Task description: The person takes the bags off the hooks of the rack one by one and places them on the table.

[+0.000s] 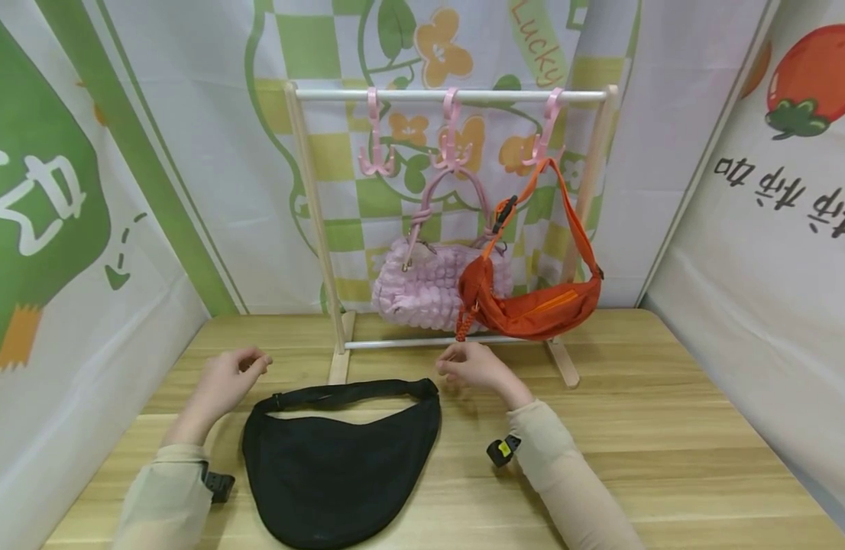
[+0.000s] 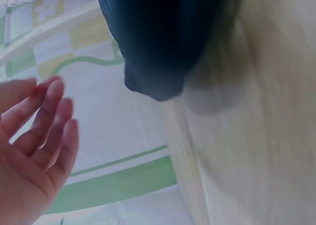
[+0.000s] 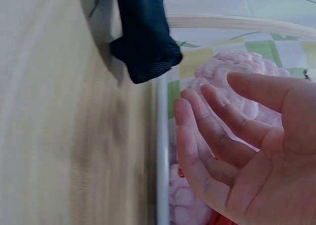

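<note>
A black crescent-shaped shoulder bag (image 1: 340, 473) lies flat on the wooden table, its strap (image 1: 347, 393) toward the rack. My left hand (image 1: 228, 382) hovers beyond the bag's upper left corner, fingers loosely bent and holding nothing. On the other side, my right hand (image 1: 479, 368) is just past the strap's right end, also holding nothing. Both wrist views show relaxed fingers apart from the black bag (image 2: 153, 42). In the right wrist view the bag's corner (image 3: 145, 52) is beside my fingertips, with the pink bag (image 3: 237, 62) behind them.
Behind my hands stands a wooden rack (image 1: 315, 206) with a metal rail carrying three pink hooks (image 1: 377, 141). A puffy pink handbag (image 1: 422, 286) hangs from the middle hook. From the right hook hangs an orange sling bag (image 1: 532, 305), overlapping the pink one. Printed curtains (image 1: 752, 252) enclose the table (image 1: 670, 428).
</note>
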`<control>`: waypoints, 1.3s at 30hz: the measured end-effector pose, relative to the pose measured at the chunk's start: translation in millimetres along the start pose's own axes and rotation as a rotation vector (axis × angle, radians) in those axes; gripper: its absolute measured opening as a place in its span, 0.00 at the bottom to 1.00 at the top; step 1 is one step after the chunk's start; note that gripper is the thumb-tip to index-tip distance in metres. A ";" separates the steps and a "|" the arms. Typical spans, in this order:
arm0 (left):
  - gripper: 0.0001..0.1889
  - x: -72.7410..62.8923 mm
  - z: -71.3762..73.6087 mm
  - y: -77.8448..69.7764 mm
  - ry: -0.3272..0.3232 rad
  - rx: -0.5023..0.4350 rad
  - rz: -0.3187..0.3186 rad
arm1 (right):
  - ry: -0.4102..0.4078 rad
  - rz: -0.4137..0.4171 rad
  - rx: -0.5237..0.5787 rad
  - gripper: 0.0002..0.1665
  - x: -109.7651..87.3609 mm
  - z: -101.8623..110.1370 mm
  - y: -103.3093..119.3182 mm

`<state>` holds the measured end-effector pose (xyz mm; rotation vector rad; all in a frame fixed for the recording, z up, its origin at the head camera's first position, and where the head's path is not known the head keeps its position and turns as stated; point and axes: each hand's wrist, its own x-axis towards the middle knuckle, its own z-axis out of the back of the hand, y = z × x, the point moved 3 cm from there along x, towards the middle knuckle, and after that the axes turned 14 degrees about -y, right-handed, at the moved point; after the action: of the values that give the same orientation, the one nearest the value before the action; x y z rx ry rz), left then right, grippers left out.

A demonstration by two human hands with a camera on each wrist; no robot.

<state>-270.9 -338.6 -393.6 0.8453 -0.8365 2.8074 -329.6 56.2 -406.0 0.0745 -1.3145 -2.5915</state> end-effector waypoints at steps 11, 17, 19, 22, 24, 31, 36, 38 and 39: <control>0.09 11.2 8.6 -23.5 -0.390 -0.044 -0.086 | -0.046 0.031 0.042 0.12 -4.4 21.5 15.5; 0.09 17.3 10.8 -33.7 -0.466 -0.046 -0.080 | -0.074 0.067 0.056 0.12 -5.7 32.0 20.4; 0.10 19.2 10.2 -35.6 -0.479 -0.050 -0.064 | -0.091 0.087 0.052 0.13 -5.2 35.2 21.5; 0.11 22.6 9.6 -38.5 -0.495 -0.052 -0.044 | -0.104 0.095 0.052 0.14 -5.1 40.3 24.9; 0.12 25.4 10.1 -41.0 -0.500 -0.054 -0.040 | -0.106 0.090 0.067 0.15 -4.5 43.5 26.7; 0.13 36.6 12.7 -50.2 -0.500 -0.061 -0.034 | -0.127 0.094 0.036 0.13 -2.7 56.0 34.1; 0.14 42.8 12.3 -57.1 -0.488 -0.075 -0.025 | -0.140 0.105 0.027 0.14 -0.2 63.3 38.0; 0.14 44.6 12.1 -60.0 -0.488 -0.088 -0.023 | -0.145 0.104 0.025 0.14 0.9 65.9 39.5; 0.14 45.4 12.0 -61.4 -0.488 -0.096 -0.022 | -0.149 0.103 0.021 0.14 1.6 67.2 40.4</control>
<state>-288.7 -296.0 -331.5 1.5415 -0.9960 2.5454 -333.8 86.0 -333.5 -0.1814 -1.3567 -2.5377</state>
